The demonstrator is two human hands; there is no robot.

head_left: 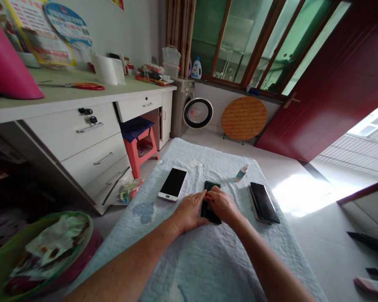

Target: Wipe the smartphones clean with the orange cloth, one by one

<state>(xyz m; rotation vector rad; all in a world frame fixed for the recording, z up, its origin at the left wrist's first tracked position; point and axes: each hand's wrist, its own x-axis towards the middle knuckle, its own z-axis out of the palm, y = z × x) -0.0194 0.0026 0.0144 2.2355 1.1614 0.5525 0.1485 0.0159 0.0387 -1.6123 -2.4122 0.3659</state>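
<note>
Lying on one crinkled, quilted, pale blue cloth (208,264), a single dark green oblong phone (212,216) sits under two bare hands. The left hand (190,212) has its grip spread, thumb apart from fingers, along the green phone's left side; the right hand (221,203) curls over its middle, and whether that grip clamps anything cannot be told. Left of the green phone is one white-framed phone (173,184); to its right, one glossy black phone (265,202) tops a pale slab (251,200); beyond, rightward, stands one small white-topped bottle (242,173).
</note>
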